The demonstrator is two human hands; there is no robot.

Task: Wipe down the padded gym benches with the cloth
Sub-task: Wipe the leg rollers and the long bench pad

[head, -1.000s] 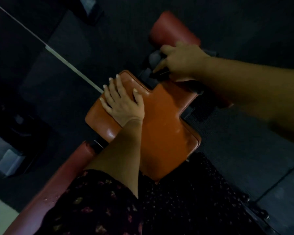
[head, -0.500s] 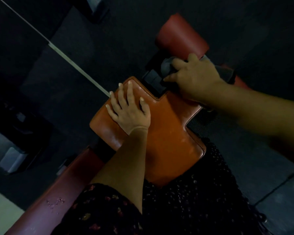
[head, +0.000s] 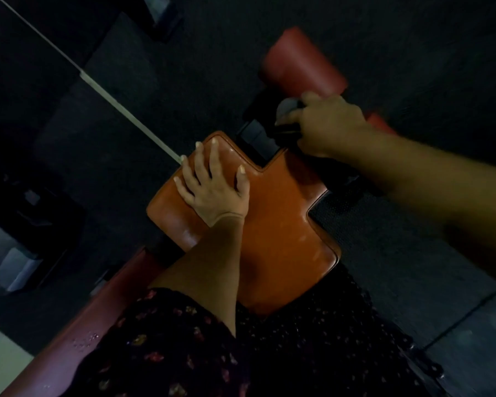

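An orange padded bench seat [head: 284, 224] fills the middle of the head view. My left hand [head: 212, 187] lies flat on its far left corner with fingers spread. My right hand [head: 327, 124] is past the seat's far edge, fingers curled round a dark grey cloth [head: 287, 108], pressing it onto the black frame [head: 255, 133] between the seat and a red roller pad [head: 301, 64]. Most of the cloth is hidden under the hand.
A second red roller pad [head: 78, 328] with water drops runs along the lower left. Dark rubber floor [head: 126, 81] surrounds the bench, crossed by a thin pale line [head: 121, 107]. Grey blocks [head: 15, 270] sit at the left. My dark patterned clothing [head: 184, 353] covers the bottom.
My right hand has rubbed the cloth back and forth over the frame beside the roller pad. The left hand stays flat on the seat. The camera view has shifted slightly.
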